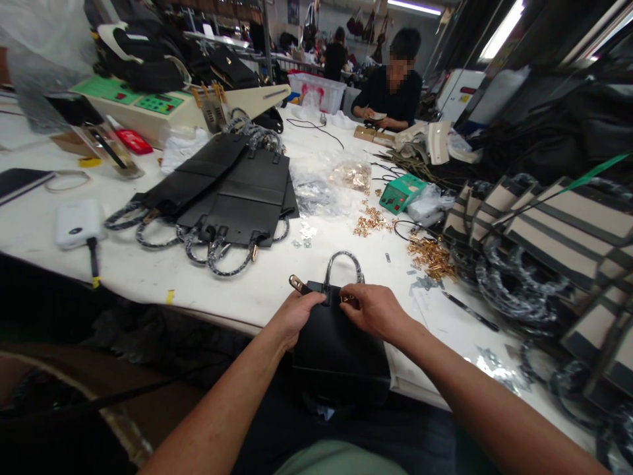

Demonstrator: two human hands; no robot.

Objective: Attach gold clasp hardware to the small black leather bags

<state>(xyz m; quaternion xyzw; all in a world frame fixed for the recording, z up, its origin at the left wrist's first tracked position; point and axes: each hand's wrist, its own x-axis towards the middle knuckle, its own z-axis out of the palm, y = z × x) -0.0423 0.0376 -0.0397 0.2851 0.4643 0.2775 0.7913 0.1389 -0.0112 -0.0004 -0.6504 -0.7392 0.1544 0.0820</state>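
A small black bag panel (339, 353) with a wrapped handle loop (343, 264) lies over the near edge of the white table (237, 277). My left hand (295, 318) is closed on the panel's upper left edge, next to a gold strap fitting (298, 284). My right hand (376, 310) pinches the panel's top edge at the foot of the handle, where a small gold piece shows under the fingers.
A stack of black panels with wrapped handles (232, 194) lies mid-table. Gold hardware heaps (431, 256), a green box (401, 192) and plastic bags sit beyond. Striped bags (558, 231) crowd the right. A white power bank (78, 223) lies left. Another person (393, 86) works at the far end.
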